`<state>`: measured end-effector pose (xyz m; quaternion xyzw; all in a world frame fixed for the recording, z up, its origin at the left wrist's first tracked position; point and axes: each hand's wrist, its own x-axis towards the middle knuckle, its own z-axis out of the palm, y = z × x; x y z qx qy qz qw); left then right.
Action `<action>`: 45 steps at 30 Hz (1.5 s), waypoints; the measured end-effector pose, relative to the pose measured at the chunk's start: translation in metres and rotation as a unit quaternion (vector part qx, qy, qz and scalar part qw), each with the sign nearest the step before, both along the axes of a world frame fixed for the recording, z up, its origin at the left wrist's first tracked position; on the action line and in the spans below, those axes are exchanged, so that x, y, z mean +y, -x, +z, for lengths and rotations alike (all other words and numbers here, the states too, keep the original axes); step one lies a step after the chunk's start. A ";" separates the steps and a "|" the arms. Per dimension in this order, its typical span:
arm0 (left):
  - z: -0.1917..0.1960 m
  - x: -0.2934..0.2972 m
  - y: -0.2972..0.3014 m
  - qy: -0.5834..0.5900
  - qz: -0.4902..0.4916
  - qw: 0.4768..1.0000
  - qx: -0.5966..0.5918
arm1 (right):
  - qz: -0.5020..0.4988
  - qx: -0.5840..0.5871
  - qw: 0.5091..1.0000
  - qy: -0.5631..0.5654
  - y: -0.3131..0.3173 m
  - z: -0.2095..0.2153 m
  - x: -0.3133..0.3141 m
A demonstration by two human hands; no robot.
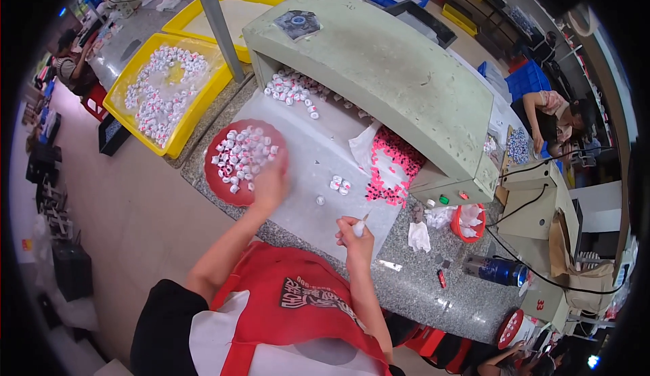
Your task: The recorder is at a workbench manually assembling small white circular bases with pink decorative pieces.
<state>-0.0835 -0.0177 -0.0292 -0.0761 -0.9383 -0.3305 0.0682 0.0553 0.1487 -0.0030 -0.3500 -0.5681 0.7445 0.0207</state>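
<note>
My left hand (271, 185) is smeared by motion at the right rim of a red bowl (218, 185); its fingers are too blurred to read. Small white pieces with pink and dark marks (240, 152) fill the bowl. My right hand (357, 242) is closed round a small white dispenser with a thin pointed tip (359, 228), the tip pointing up and away from me. Between the hands, a small group of white pieces (340, 185) and one single white piece (320, 201) lie on a white sheet (291, 203). Many tiny pink-and-black parts (393, 163) are spread beyond my right hand.
A pale green metal hood (379, 58) stands over the far side, with more white pieces (291, 88) under its edge. A yellow tray (172, 147) stands at left. On the right are a red cup (468, 223), a blue can (497, 270) and black cables. Another person (552, 115) sits far right.
</note>
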 end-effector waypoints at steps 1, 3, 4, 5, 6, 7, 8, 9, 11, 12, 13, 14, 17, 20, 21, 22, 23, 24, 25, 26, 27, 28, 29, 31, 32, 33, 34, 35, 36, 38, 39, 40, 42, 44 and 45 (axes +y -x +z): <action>-0.006 0.021 0.000 -0.003 -0.054 0.999 -0.008 | -0.006 0.000 1.000 -0.013 -0.001 0.000 0.001; -0.042 0.063 0.005 0.011 -0.155 0.988 0.006 | -0.006 0.004 1.000 -0.008 0.001 0.009 -0.005; -0.061 0.079 0.009 0.026 -0.205 0.978 0.029 | -0.005 0.012 1.000 -0.006 0.000 0.017 -0.007; -0.076 0.085 0.012 0.021 -0.202 0.979 0.030 | -0.006 0.020 1.000 -0.004 -0.004 0.021 -0.003; -0.084 0.089 0.017 0.054 -0.236 0.970 0.005 | -0.007 0.022 1.000 -0.009 -0.009 0.023 0.003; -0.092 0.091 0.022 0.089 -0.269 0.959 -0.020 | -0.020 0.026 0.999 -0.011 -0.017 0.024 0.009; -0.090 0.091 0.025 0.097 -0.280 0.955 -0.033 | -0.042 0.029 0.999 -0.011 -0.023 0.025 0.011; -0.087 0.092 0.030 0.098 -0.289 0.952 -0.030 | -0.052 0.031 0.998 -0.010 -0.026 0.027 0.016; -0.077 0.089 0.039 -0.004 -0.246 0.956 -0.157 | -0.101 0.044 0.994 -0.019 -0.031 0.036 0.029; -0.072 0.089 0.039 0.001 -0.256 0.954 -0.156 | -0.101 0.043 0.994 -0.026 -0.032 0.042 0.034; -0.068 0.089 0.038 -0.040 -0.237 0.963 -0.122 | -0.111 0.044 0.993 -0.023 -0.031 0.049 0.038; -0.065 0.085 0.033 -0.081 -0.214 0.969 -0.089 | -0.116 0.073 0.990 -0.036 -0.028 0.058 0.039; -0.083 0.080 0.002 0.045 -0.307 0.950 0.026 | -0.104 0.100 0.989 -0.045 -0.021 0.068 0.039; -0.091 0.074 -0.005 0.119 -0.332 0.936 0.009 | -0.088 0.111 0.989 -0.050 -0.022 0.072 0.035; -0.089 0.073 -0.003 0.123 -0.324 0.938 0.023 | -0.093 0.096 0.989 -0.063 -0.027 0.070 0.035; -0.087 0.073 -0.003 0.124 -0.310 0.942 0.025 | -0.098 0.083 0.989 -0.076 -0.032 0.068 0.034; -0.079 0.077 -0.003 0.045 -0.267 0.961 -0.057 | -0.085 0.090 0.989 -0.077 -0.038 0.068 0.035; -0.065 0.082 -0.003 -0.037 -0.225 0.964 -0.138 | -0.099 0.092 0.987 -0.083 -0.047 0.069 0.035; -0.051 0.082 -0.003 -0.310 -0.164 0.875 -0.333 | -0.113 0.094 0.985 -0.088 -0.048 0.072 0.036; -0.023 0.085 -0.008 -0.539 -0.095 0.676 -0.493 | -0.119 0.097 0.984 -0.089 -0.048 0.078 0.038; 0.012 0.084 -0.018 -0.605 -0.130 0.612 -0.492 | -0.113 0.128 0.981 -0.093 -0.049 0.086 0.035; 0.047 0.082 -0.029 -0.662 -0.167 0.541 -0.491 | -0.112 0.158 0.976 -0.100 -0.051 0.095 0.032; 0.075 0.075 -0.037 -0.658 -0.170 0.542 -0.495 | -0.118 0.158 0.975 -0.099 -0.049 0.105 0.027; 0.114 0.068 -0.054 -0.671 -0.216 0.535 -0.466 | -0.086 0.205 0.969 -0.108 -0.040 0.129 0.020; 0.124 0.064 -0.058 -0.669 -0.219 0.532 -0.470 | -0.102 0.209 0.969 -0.083 -0.039 0.142 0.016; 0.131 0.059 -0.058 -0.654 -0.221 0.534 -0.488 | -0.109 0.208 0.968 -0.087 -0.043 0.149 0.017; 0.137 0.058 -0.059 -0.639 -0.224 0.536 -0.504 | -0.117 0.220 0.963 -0.102 -0.047 0.155 0.019; 0.143 0.059 -0.061 -0.636 -0.229 0.534 -0.507 | -0.122 0.234 0.958 -0.117 -0.048 0.158 0.019; 0.149 0.059 -0.064 -0.643 -0.229 0.531 -0.501 | -0.127 0.234 0.956 -0.119 -0.052 0.158 0.019; 0.151 0.060 -0.070 -0.649 -0.231 0.528 -0.497 | -0.165 0.239 0.935 -0.202 -0.061 0.157 0.017; 0.151 0.060 -0.073 -0.659 -0.239 0.505 -0.504 | -0.169 0.239 0.935 -0.203 -0.062 0.158 0.016; 0.151 0.060 -0.075 -0.669 -0.246 0.482 -0.510 | -0.180 0.252 0.916 -0.255 -0.063 0.161 0.013; 0.151 0.061 -0.078 -0.665 -0.236 0.488 -0.513 | -0.190 0.259 0.895 -0.309 -0.067 0.165 0.007; 0.155 0.063 -0.080 -0.661 -0.225 0.494 -0.517 | -0.182 0.264 0.893 -0.315 -0.072 0.163 0.006; 0.162 0.064 -0.079 -0.654 -0.219 0.506 -0.518 | -0.172 0.268 0.892 -0.322 -0.074 0.163 0.006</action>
